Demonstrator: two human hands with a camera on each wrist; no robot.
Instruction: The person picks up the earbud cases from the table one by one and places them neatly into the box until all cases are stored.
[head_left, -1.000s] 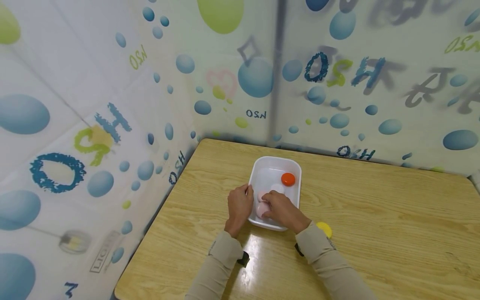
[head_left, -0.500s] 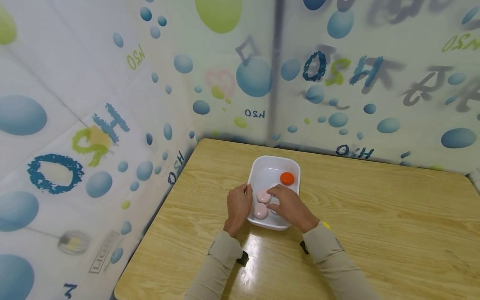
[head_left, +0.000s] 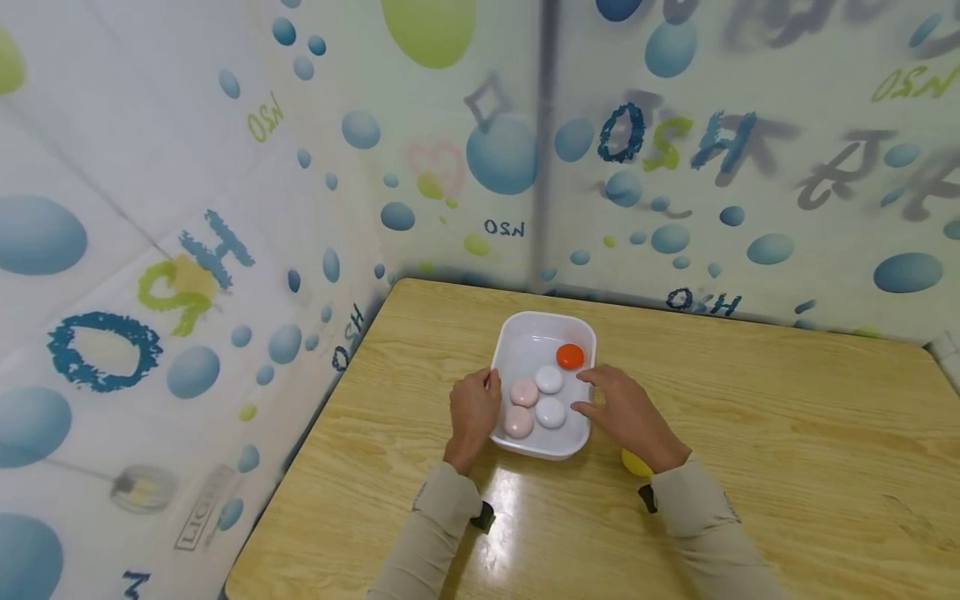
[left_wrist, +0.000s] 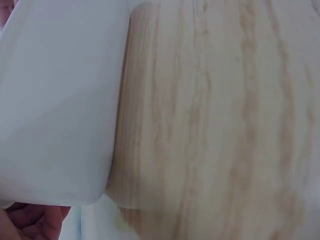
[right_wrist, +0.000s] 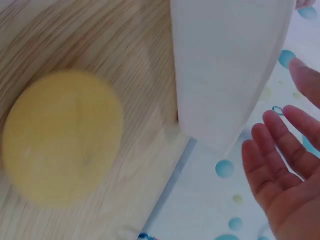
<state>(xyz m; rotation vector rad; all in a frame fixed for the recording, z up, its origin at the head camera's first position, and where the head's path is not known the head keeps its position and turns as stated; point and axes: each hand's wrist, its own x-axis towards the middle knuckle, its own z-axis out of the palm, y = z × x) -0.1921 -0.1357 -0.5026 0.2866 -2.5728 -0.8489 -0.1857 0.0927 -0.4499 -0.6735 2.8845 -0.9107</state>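
Observation:
A white plastic tray (head_left: 513, 350) stands on the table, its left rim pinched by my left hand (head_left: 474, 410). Inside lie two glossy pink discs (head_left: 518, 422), two white discs (head_left: 551, 412) and an orange-red disc (head_left: 570, 357) near the far right corner. My right hand (head_left: 628, 410) hovers over the tray's right rim with thumb and fingers spread and nothing between them. In the right wrist view its fingers (right_wrist: 282, 135) are loosely extended beside the tray wall (right_wrist: 225, 65). A yellow disc (head_left: 635, 463) lies on the table, partly hidden under my right wrist.
The wood-grain table (head_left: 765, 433) extends to the right of the tray. Behind it and on the left rise walls (head_left: 442, 250) covered with printed bubbles and letters. A dark band (head_left: 483, 517) sits under my left sleeve.
My right hand has let go of the pink discs and moved right, from inside the tray to its right rim. Both white discs are now uncovered. The left hand stays on the rim.

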